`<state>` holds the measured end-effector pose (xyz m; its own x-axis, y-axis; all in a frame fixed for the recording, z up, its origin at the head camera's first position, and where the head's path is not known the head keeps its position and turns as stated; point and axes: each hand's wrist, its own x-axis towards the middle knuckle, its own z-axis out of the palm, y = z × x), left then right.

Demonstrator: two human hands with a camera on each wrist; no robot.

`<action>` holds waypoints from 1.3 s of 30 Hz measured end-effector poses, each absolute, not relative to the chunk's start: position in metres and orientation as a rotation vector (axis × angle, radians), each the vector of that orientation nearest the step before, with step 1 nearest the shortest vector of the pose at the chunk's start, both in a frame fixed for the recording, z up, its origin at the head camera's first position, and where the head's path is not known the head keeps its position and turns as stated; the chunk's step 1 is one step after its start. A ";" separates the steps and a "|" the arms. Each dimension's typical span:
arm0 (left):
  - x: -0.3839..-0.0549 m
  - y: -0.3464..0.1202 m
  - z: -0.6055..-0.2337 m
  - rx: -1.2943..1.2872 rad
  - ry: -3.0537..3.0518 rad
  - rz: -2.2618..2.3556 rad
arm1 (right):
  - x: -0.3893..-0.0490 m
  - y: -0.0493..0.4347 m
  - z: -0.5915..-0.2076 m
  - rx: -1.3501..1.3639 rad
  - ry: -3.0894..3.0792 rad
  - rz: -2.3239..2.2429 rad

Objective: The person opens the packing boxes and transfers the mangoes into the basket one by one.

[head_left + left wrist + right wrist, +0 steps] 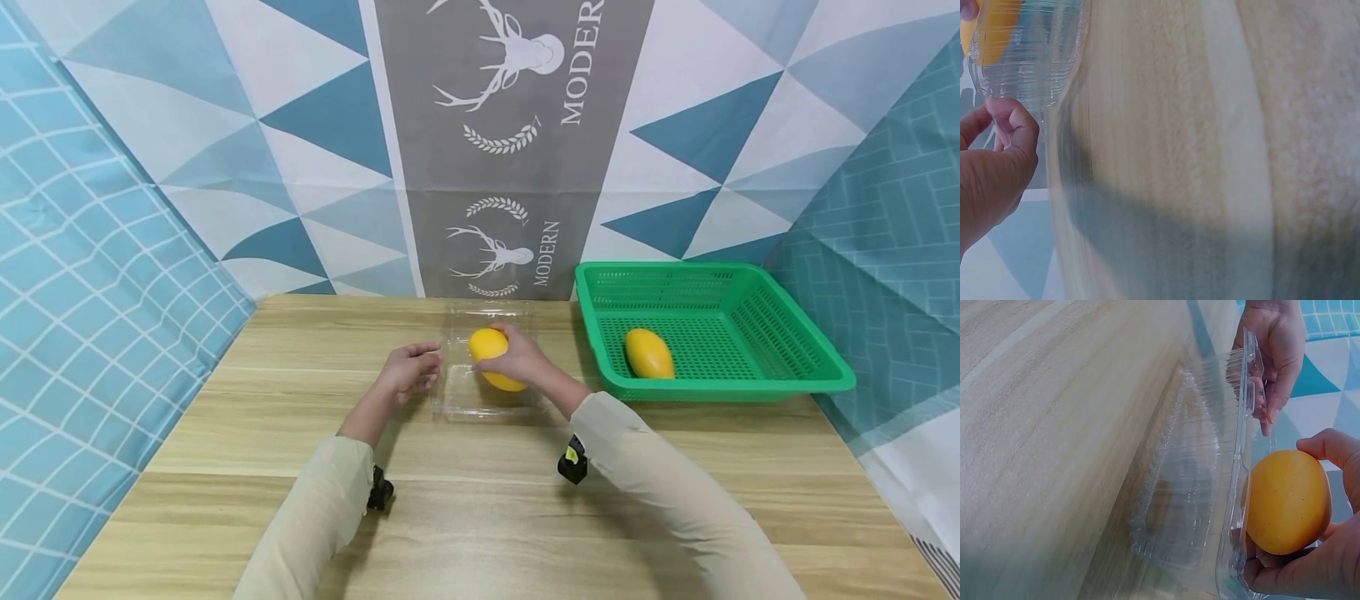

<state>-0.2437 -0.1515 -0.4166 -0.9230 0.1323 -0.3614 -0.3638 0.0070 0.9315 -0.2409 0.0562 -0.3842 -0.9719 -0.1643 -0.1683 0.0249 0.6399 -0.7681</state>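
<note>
Closest in, two pale sleeves (318, 508) reach across the wooden table (465, 517). The left hand (409, 371) is at the edge of the clear container (459, 393), fingers loosely bent; whether they pinch it, I can't tell. And there's the right hand (519, 358), thumb and fingers wrapped round a yellow mango (1288, 503), right at the container's open top! Placing step, I'd judge: it calls for gentle lowering, then letting go. Off to the right, a green basket (735, 386) holds another mango (649, 353).

Wooden table (465, 500) — clear box (459, 398), green basket (735, 386).
</note>
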 end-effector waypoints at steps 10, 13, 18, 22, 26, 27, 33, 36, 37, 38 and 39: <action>-0.251 -0.152 -0.432 -0.257 1.982 1.986 | -0.241 0.062 -0.382 -0.115 2.607 -1.280; -0.251 -0.152 -0.431 -0.254 1.986 1.987 | -0.242 0.064 -0.382 -0.112 2.608 -1.279; -0.251 -0.151 -0.432 -0.252 1.978 1.995 | -0.244 0.068 -0.382 -0.120 2.600 -1.283; -0.251 -0.151 -0.433 -0.255 1.982 1.994 | -0.244 0.071 -0.380 -0.129 2.606 -1.281; -0.251 -0.151 -0.432 -0.255 1.987 1.992 | -0.244 0.073 -0.376 -0.140 2.628 -1.251; -0.251 -0.151 -0.432 -0.256 1.988 1.992 | -0.244 0.074 -0.376 -0.144 2.634 -1.242; -0.251 -0.150 -0.432 -0.251 1.989 1.992 | -0.244 0.078 -0.372 -0.146 2.622 -1.248; -0.251 -0.150 -0.432 -0.247 1.991 1.988 | -0.246 0.080 -0.372 -0.142 2.629 -1.241; -0.251 -0.150 -0.432 -0.247 1.993 1.987 | -0.247 0.081 -0.372 -0.144 2.636 -1.236; -0.251 -0.150 -0.432 -0.246 1.995 1.986 | -0.247 0.082 -0.372 -0.146 2.641 -1.232; -0.251 -0.150 -0.432 -0.245 1.995 1.984 | -0.247 0.084 -0.371 -0.145 2.643 -1.228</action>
<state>-0.2508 -0.1500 -0.4322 -0.9354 0.0995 -0.3394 -0.3389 0.0228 0.9406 -0.2474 0.0836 -0.3714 -0.9703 -0.1822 -0.1592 0.0041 0.6455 -0.7638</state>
